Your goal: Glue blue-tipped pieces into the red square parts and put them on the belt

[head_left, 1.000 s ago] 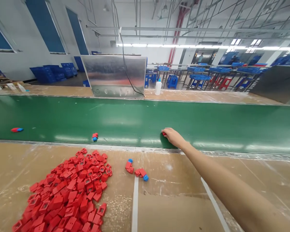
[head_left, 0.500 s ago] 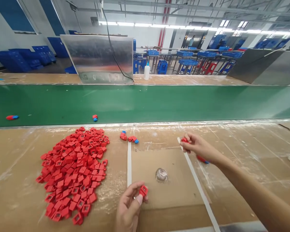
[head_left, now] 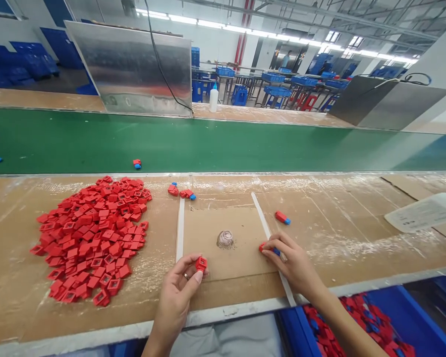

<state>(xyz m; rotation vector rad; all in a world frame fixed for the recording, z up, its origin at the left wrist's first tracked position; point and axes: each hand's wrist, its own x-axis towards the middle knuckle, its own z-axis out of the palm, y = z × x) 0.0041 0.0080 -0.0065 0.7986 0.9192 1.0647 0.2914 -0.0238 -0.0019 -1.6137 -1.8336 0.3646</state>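
Observation:
My left hand (head_left: 180, 287) pinches a small red hollow plastic block (head_left: 201, 264) between thumb and fingers, its square opening showing. To the right, my right hand (head_left: 288, 258) is closed on a red-and-blue plastic piece (head_left: 262, 247), low over the right white strip (head_left: 260, 213); the fingers cover its middle. Between both hands, a clump of pinkish-grey material (head_left: 226, 239) sits on the cardboard sheet (head_left: 208, 220). Just beyond my right hand lies another red-and-blue piece (head_left: 282, 217). A big heap of red blocks (head_left: 96, 238) spreads to the left of my left hand.
Two red-and-blue pieces (head_left: 188, 194) lie near the left strip's top. Behind runs a green belt (head_left: 223, 146) carrying a red-and-blue piece (head_left: 137, 163). A blue bin (head_left: 412, 317) of red-and-blue parts stands below the table edge; a translucent bottle (head_left: 423, 213) lies at right.
My right hand has come nearer along the right strip with its piece, whose blue end now shows. My left hand still holds its red block. The view has tilted down and shifted right.

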